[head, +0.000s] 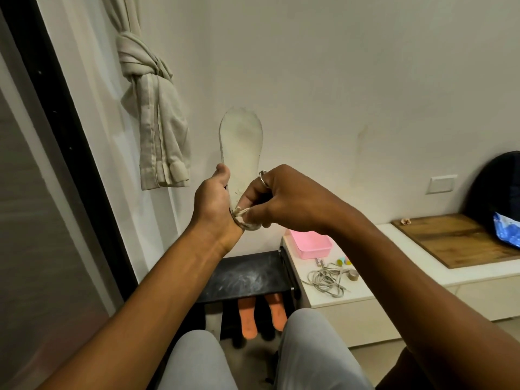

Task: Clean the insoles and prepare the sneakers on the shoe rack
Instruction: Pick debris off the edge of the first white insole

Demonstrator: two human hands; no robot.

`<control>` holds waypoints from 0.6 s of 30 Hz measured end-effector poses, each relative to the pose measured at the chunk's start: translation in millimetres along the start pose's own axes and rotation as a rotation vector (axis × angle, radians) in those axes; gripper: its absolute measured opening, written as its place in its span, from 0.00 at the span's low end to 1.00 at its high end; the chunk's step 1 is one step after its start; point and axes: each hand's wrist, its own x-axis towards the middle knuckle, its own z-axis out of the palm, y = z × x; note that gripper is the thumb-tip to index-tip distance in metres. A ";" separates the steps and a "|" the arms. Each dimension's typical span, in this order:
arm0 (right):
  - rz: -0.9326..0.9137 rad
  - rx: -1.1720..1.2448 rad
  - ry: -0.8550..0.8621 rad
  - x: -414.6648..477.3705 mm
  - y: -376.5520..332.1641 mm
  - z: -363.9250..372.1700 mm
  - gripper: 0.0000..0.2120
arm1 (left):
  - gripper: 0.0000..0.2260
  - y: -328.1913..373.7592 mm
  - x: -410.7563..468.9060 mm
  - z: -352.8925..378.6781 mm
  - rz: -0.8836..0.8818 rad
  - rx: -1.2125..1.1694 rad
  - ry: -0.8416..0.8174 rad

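Observation:
A pale, worn insole [242,142] stands upright in front of the wall, toe end up. My left hand [215,198] grips its heel end from the left side. My right hand [277,198] pinches a small crumpled whitish cloth [244,219] and holds it against the insole's lower part. Below, the black shoe rack [247,277] has a dusty top shelf. Under that shelf lie two orange insoles [261,315] side by side. No sneakers are clearly visible.
A pink tub [311,243], loose grey laces [327,278] and small items lie on the white bench [351,302] to the right. A wooden board [455,237] and dark bag [498,187] sit farther right. A knotted curtain [152,108] hangs left. My knees [306,347] are below.

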 end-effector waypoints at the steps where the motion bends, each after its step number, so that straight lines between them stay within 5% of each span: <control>1: 0.011 -0.007 0.010 0.7 0.9 -0.6 0.04 | 0.26 -0.5 -0.5 -0.3 -0.008 -0.006 -0.011; 8: -0.062 -0.328 0.371 11.9 10.6 16.7 0.07 | 0.22 -1.7 -1.3 -0.7 0.014 -0.111 -0.138; 12: -0.029 -0.403 0.327 12.4 6.9 21.7 0.06 | 0.23 -1.3 -1.6 -0.8 0.015 -0.115 -0.158; 18: 0.100 -0.145 0.089 -0.7 -0.3 1.2 0.02 | 0.25 -1.6 0.8 -2.7 0.026 -0.130 -0.142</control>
